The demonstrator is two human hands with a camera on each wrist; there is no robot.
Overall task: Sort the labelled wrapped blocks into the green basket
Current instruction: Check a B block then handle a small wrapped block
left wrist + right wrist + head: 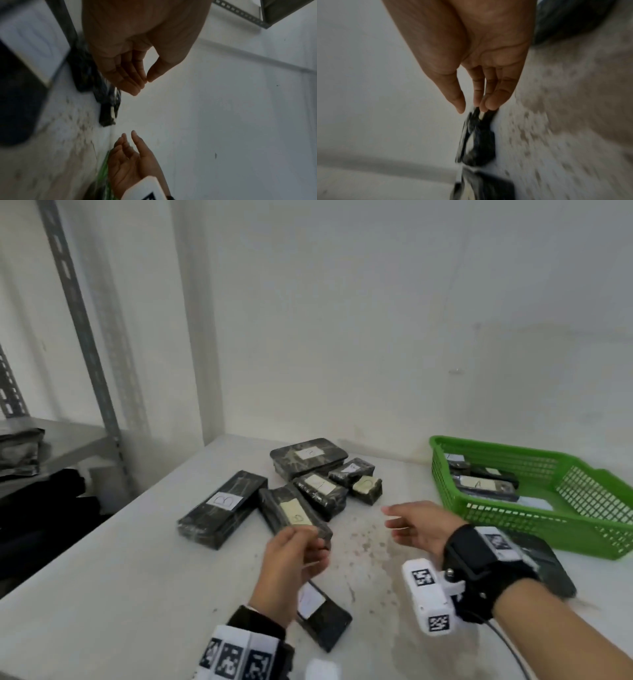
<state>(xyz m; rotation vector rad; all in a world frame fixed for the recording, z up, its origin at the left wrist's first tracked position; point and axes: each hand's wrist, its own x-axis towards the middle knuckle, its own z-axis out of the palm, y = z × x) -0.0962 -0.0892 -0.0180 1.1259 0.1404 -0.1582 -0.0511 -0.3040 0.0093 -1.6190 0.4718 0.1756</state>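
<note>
Several black wrapped blocks with paper labels lie in a loose cluster mid-table, among them a long one marked B (222, 508) and one with a yellowish label (294, 513). My left hand (308, 537) hovers over that block's near end, thumb and fingertips almost meeting with nothing between them (147, 80). My right hand (388, 517) hangs a little to the right, fingers straight and pointing at the cluster, empty (472, 108). The green basket (582, 529) at the right holds a few labelled blocks (486, 487).
One labelled block (323, 621) lies under my left wrist, and a dark flat block (548, 563) under my right wrist beside the basket. A metal shelf with dark bags (20, 450) stands left of the white table (137, 577). A wall closes the back.
</note>
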